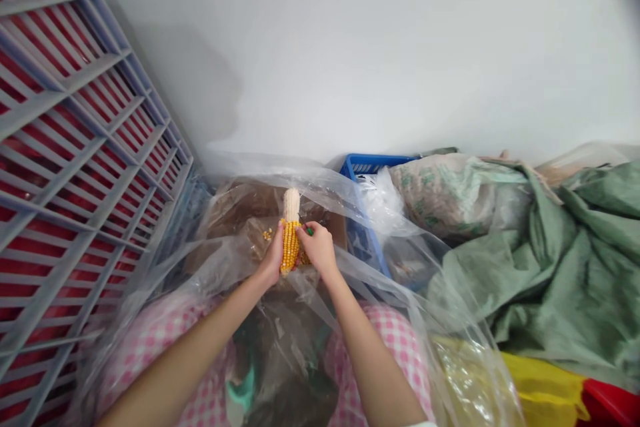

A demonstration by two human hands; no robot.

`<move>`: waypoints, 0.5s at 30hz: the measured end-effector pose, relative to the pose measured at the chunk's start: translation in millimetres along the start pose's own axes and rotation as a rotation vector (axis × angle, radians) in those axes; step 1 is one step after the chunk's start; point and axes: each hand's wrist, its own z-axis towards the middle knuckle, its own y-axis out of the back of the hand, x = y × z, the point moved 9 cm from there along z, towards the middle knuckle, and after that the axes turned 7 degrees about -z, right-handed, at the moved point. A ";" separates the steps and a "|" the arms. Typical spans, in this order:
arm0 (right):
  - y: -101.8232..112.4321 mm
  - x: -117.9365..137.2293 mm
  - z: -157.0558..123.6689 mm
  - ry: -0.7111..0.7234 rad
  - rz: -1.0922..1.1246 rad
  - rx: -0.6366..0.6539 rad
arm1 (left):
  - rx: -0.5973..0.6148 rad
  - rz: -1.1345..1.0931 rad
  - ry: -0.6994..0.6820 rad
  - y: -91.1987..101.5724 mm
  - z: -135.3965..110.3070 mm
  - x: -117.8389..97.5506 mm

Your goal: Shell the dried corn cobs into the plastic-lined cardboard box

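A corn cob (291,232) stands upright between my hands. Its top is bare and pale, and yellow kernels cover the lower part. My left hand (274,259) is closed round the cob's lower left side. My right hand (317,247) is closed at the cob's right side and pinches a small green tool (309,230) against the kernels. A few loose kernels (268,235) lie on the clear plastic sheet (240,213) just left of the cob. The sheet lines a brown container under my hands.
A grey grid panel over red (75,167) leans at the left. A blue crate (367,167) and a filled sack (450,193) stand behind at the right, with green sacking (565,273) beside them. A white wall (375,47) is ahead. Pink checked cloth (390,330) covers my lap.
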 end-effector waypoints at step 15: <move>29.7 10.6 0.2 0.122 -0.065 -0.080 | 0.000 -0.092 0.099 -1.1 -9.2 -8.7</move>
